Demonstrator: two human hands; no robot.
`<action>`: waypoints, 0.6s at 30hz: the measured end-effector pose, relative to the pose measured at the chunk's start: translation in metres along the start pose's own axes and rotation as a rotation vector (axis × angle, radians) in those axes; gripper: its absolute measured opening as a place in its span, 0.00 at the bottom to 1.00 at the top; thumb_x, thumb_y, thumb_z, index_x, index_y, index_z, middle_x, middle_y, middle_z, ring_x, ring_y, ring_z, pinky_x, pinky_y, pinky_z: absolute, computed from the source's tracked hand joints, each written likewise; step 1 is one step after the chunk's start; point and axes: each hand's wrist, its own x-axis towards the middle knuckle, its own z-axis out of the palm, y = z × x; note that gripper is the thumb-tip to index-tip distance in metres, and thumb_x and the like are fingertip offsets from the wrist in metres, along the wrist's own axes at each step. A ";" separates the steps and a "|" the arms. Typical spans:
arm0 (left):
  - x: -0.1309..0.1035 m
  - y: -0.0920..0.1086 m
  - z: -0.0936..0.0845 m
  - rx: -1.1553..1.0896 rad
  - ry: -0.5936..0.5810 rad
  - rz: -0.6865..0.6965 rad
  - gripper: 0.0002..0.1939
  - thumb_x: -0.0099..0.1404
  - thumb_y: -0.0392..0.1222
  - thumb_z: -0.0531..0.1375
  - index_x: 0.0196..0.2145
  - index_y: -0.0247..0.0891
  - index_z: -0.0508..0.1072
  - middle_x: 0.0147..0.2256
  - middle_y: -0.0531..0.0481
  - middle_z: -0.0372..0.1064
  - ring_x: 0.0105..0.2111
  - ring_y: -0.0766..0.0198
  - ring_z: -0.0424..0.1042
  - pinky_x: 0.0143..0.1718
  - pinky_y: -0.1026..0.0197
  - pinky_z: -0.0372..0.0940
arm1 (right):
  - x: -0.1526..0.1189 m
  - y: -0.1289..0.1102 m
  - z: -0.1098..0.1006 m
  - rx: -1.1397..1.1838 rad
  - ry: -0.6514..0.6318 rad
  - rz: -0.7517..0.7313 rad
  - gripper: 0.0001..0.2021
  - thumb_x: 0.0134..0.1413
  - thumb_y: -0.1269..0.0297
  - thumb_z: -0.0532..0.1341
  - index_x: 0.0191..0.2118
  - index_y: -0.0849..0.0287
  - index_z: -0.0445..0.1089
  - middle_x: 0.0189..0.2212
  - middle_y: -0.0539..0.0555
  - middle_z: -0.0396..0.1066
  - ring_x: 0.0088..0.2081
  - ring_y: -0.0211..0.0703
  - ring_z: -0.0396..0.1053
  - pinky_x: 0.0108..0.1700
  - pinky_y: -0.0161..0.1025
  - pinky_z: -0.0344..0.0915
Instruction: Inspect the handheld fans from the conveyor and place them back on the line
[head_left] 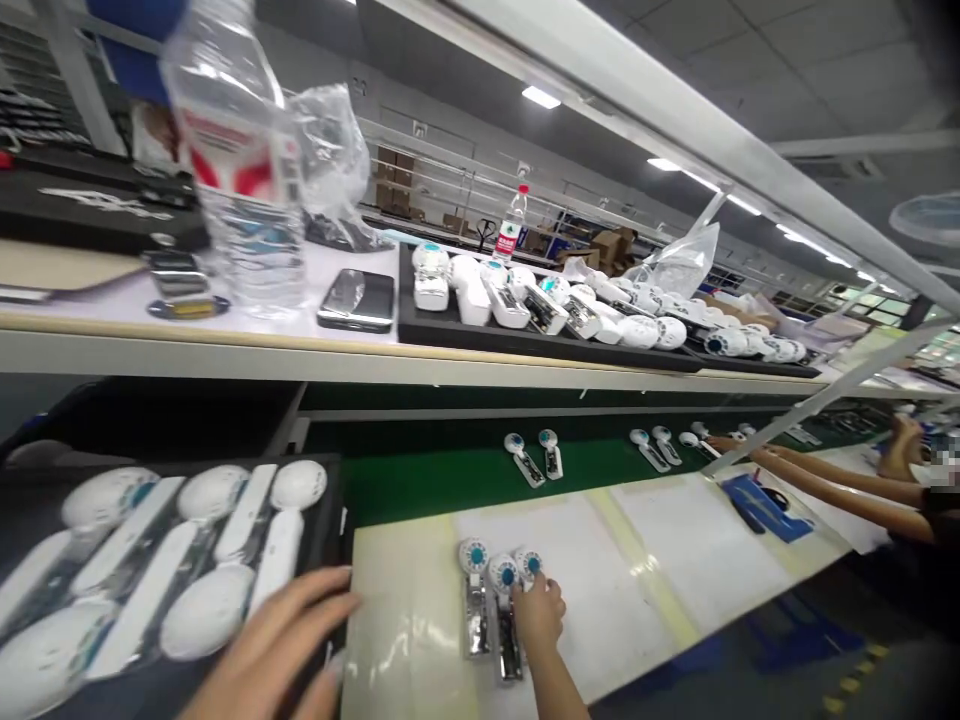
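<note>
On the pale work surface (420,600) lie two white handheld fans with blue-green centres, a left fan (474,556) and a middle fan (502,574). Their handles are open, showing dark or shiny insides. My right hand (538,612) is closed around a third handheld fan (529,562), right beside the middle one; its handle is mostly hidden by the hand. At lower left, my left hand (277,650) is open, fingers stretched out, by the edge of a black tray (330,500). In that tray lie several white fans (277,545). I see nothing held in the left hand.
Behind the work surface runs a green belt (420,470) carrying several fans. A raised shelf (360,352) holds a water bottle (244,200), a phone (357,300) and black trays of fans. At right are a co-worker's arms (847,480) and a blue fixture (765,508).
</note>
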 end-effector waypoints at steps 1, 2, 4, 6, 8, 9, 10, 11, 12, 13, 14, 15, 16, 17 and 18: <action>0.006 0.017 0.035 0.075 -0.153 -0.028 0.20 0.50 0.56 0.55 0.40 0.57 0.74 0.52 0.56 0.64 0.55 0.49 0.57 0.58 0.52 0.51 | 0.006 0.012 0.004 -0.012 -0.011 -0.024 0.22 0.49 0.62 0.53 0.49 0.68 0.65 0.49 0.72 0.60 0.49 0.67 0.60 0.44 0.54 0.59; 0.013 0.029 0.068 0.161 -0.276 -0.053 0.22 0.52 0.55 0.53 0.43 0.50 0.73 0.53 0.50 0.63 0.55 0.49 0.57 0.58 0.52 0.51 | 0.013 0.020 0.007 -0.018 -0.015 -0.056 0.20 0.49 0.62 0.53 0.48 0.67 0.66 0.49 0.70 0.61 0.49 0.64 0.60 0.46 0.52 0.59; 0.032 0.041 0.127 0.343 -0.442 -0.116 0.25 0.56 0.49 0.49 0.49 0.38 0.70 0.55 0.42 0.60 0.56 0.51 0.55 0.59 0.53 0.48 | 0.034 0.024 0.008 -0.017 -0.008 -0.124 0.21 0.52 0.62 0.52 0.49 0.67 0.65 0.49 0.68 0.61 0.50 0.60 0.60 0.49 0.48 0.58; 0.052 0.036 0.178 0.472 -0.492 -0.176 0.26 0.57 0.43 0.48 0.51 0.30 0.67 0.55 0.37 0.59 0.56 0.50 0.55 0.58 0.52 0.48 | 0.068 0.021 0.006 -0.009 0.002 -0.193 0.22 0.54 0.63 0.50 0.53 0.68 0.61 0.52 0.67 0.59 0.52 0.58 0.58 0.52 0.45 0.55; 0.069 0.020 0.221 0.536 -0.486 -0.241 0.25 0.56 0.37 0.48 0.50 0.25 0.66 0.54 0.32 0.59 0.56 0.46 0.55 0.55 0.48 0.52 | 0.112 0.013 0.003 -0.004 -0.001 -0.268 0.23 0.55 0.63 0.49 0.55 0.69 0.58 0.55 0.66 0.56 0.55 0.57 0.55 0.55 0.44 0.52; 0.076 0.010 0.239 0.549 -0.479 -0.275 0.25 0.55 0.35 0.48 0.50 0.23 0.66 0.53 0.31 0.59 0.55 0.44 0.55 0.53 0.47 0.54 | 0.136 0.008 0.003 -0.003 -0.010 -0.306 0.24 0.55 0.64 0.49 0.56 0.69 0.57 0.56 0.66 0.55 0.56 0.56 0.53 0.56 0.44 0.50; 0.082 0.000 0.256 0.559 -0.476 -0.309 0.25 0.55 0.34 0.49 0.50 0.22 0.66 0.52 0.30 0.60 0.54 0.44 0.56 0.51 0.47 0.56 | 0.160 0.002 0.004 -0.004 -0.025 -0.340 0.24 0.55 0.65 0.50 0.56 0.69 0.57 0.56 0.65 0.55 0.57 0.55 0.52 0.57 0.43 0.49; 0.088 -0.010 0.271 0.560 -0.474 -0.342 0.24 0.56 0.33 0.49 0.50 0.22 0.65 0.51 0.29 0.61 0.53 0.44 0.58 0.51 0.48 0.57 | 0.183 -0.004 0.005 -0.005 -0.044 -0.372 0.24 0.54 0.66 0.51 0.57 0.69 0.56 0.57 0.65 0.54 0.57 0.54 0.51 0.57 0.43 0.48; 0.093 -0.020 0.285 0.552 -0.470 -0.371 0.25 0.56 0.33 0.49 0.51 0.21 0.63 0.50 0.29 0.62 0.51 0.46 0.61 0.51 0.50 0.57 | 0.205 -0.011 0.007 -0.006 -0.069 -0.400 0.24 0.54 0.67 0.51 0.57 0.69 0.55 0.57 0.64 0.54 0.58 0.53 0.50 0.57 0.43 0.48; 0.098 -0.029 0.298 0.536 -0.462 -0.396 0.25 0.57 0.33 0.49 0.52 0.21 0.62 0.50 0.29 0.62 0.50 0.47 0.63 0.51 0.51 0.56 | 0.225 -0.018 0.011 -0.007 -0.099 -0.425 0.25 0.54 0.68 0.52 0.58 0.68 0.54 0.57 0.64 0.54 0.58 0.52 0.50 0.57 0.44 0.48; 0.102 -0.036 0.309 0.516 -0.446 -0.417 0.26 0.57 0.34 0.49 0.53 0.21 0.61 0.50 0.29 0.62 0.49 0.48 0.64 0.51 0.52 0.56 | 0.242 -0.025 0.015 -0.006 -0.135 -0.446 0.25 0.54 0.68 0.53 0.58 0.67 0.52 0.57 0.63 0.54 0.58 0.52 0.50 0.57 0.46 0.49; 0.106 -0.041 0.319 0.493 -0.428 -0.434 0.26 0.57 0.35 0.51 0.53 0.21 0.59 0.50 0.28 0.62 0.49 0.48 0.64 0.52 0.52 0.55 | 0.258 -0.032 0.021 -0.004 -0.179 -0.463 0.26 0.54 0.67 0.54 0.59 0.66 0.51 0.57 0.62 0.54 0.58 0.51 0.51 0.56 0.48 0.50; 0.109 -0.046 0.328 0.465 -0.409 -0.447 0.28 0.56 0.35 0.52 0.54 0.21 0.58 0.51 0.28 0.61 0.50 0.47 0.62 0.52 0.52 0.54 | 0.271 -0.039 0.027 -0.002 -0.229 -0.473 0.26 0.55 0.65 0.54 0.59 0.65 0.51 0.56 0.62 0.56 0.57 0.52 0.53 0.55 0.50 0.52; 0.112 -0.049 0.335 0.432 -0.390 -0.460 0.30 0.54 0.35 0.54 0.54 0.20 0.57 0.51 0.28 0.60 0.51 0.47 0.61 0.52 0.53 0.54 | 0.281 -0.046 0.033 0.001 -0.284 -0.474 0.27 0.55 0.64 0.55 0.59 0.63 0.51 0.55 0.61 0.58 0.55 0.52 0.55 0.54 0.52 0.53; 0.114 -0.051 0.340 0.394 -0.373 -0.476 0.32 0.52 0.35 0.56 0.54 0.20 0.56 0.51 0.28 0.60 0.51 0.47 0.61 0.51 0.54 0.55 | 0.290 -0.053 0.038 0.006 -0.338 -0.468 0.27 0.54 0.63 0.57 0.58 0.62 0.51 0.53 0.61 0.59 0.54 0.52 0.57 0.53 0.54 0.54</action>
